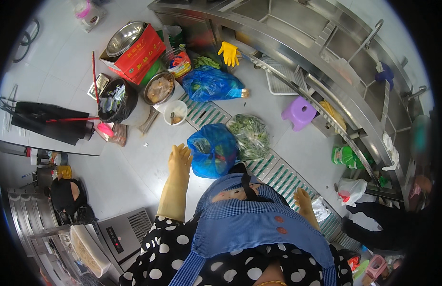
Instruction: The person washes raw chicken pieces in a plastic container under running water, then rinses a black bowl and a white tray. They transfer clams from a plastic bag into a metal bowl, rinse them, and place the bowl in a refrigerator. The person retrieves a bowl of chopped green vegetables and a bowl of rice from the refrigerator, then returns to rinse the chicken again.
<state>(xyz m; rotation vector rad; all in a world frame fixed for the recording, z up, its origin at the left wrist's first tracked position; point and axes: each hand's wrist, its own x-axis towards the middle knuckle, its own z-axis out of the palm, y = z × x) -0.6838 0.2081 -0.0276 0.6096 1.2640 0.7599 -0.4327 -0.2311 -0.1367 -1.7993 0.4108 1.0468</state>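
My left hand, in a long cream rubber glove, is held out over the tiled floor, its fingers loosely apart with nothing in them. Just beyond its fingertips stands a blue plastic bag with greens showing through. Against that bag rests a clear plastic bag full of leafy greens. My right hand, gloved the same way, hangs at my right side over the drain grating. Its fingers are curled, and whether they hold anything is unclear. A white crumpled plastic bag lies beside it.
Ahead are another blue bag, a steel bowl, a white tub, a lined bin and a red box. To the right are a purple stool and a steel sink counter. Another person is at the right.
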